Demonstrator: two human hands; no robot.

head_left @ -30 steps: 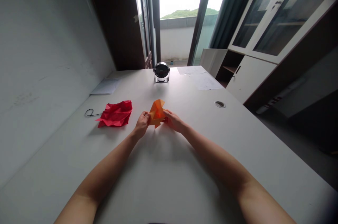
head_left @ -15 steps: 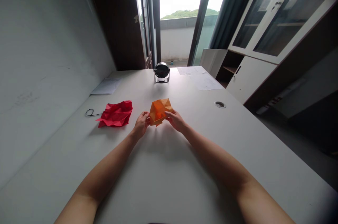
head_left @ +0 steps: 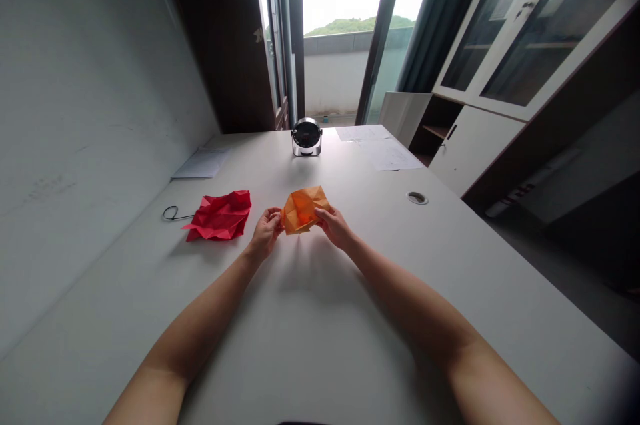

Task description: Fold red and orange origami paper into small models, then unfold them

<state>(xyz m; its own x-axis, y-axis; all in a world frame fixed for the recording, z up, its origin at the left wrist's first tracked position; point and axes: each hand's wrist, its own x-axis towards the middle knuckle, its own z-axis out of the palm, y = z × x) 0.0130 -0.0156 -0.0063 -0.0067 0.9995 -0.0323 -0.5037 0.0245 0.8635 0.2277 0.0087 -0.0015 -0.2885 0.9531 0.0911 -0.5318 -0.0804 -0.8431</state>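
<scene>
A creased, partly folded sheet of orange paper [head_left: 303, 206] is held up just over the white table, its middle hollow and glowing with light from behind. My left hand [head_left: 267, 229] pinches its left edge between thumb and fingers. At the right edge, my right hand [head_left: 334, 225] grips the paper, thumb on the near side and fingers behind it. Left of my left hand lies a crumpled sheet of red paper [head_left: 220, 215], touched by neither hand.
A thin black cord loop [head_left: 171, 213] sticks out beside the red paper. Beyond the orange paper stands a small round device on a metal stand [head_left: 307, 138]. White papers [head_left: 390, 153] lie at the far right, another sheet [head_left: 203, 163] at the far left. The white table [head_left: 310, 345] has a round cable hole [head_left: 417, 198].
The left edge of the orange paper has been drawn slightly outward by my left hand, and the small flap hanging below it has lifted. The red paper has not moved.
</scene>
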